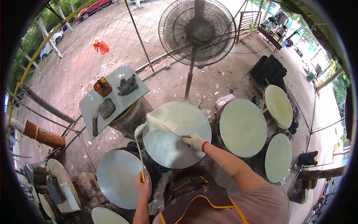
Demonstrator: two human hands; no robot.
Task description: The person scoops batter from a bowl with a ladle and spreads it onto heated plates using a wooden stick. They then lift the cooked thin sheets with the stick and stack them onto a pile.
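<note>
A: Outdoor yard, standing fan (197, 31), round griddles on stoves. Status?
B: Centre griddle (164, 149): thin sheet (175, 119) half peeled, far side attached. Right hand (195, 142) grasps a tool under it; left hand (142, 185) grips a stick (140, 151). Three right-hand griddles (242, 127) carry unlifted sheets; near-left griddle (117, 177) bare.

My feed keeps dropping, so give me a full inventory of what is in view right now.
round griddles: about seven, grey or pale cream, ringed around the person; the centre one is half coated
pale sheet: one, cream-white, being lifted off the centre griddle
standing fan: one, dark, behind the griddles
grey slab: one, on a stump, carrying dark lumps and a brown jar
cars: two, red and white, top left
apron: one, brown with yellow trim
left hand: bare, grip on a thin stick
right hand: gloved white, grip on a flat tool under the sheet
</note>
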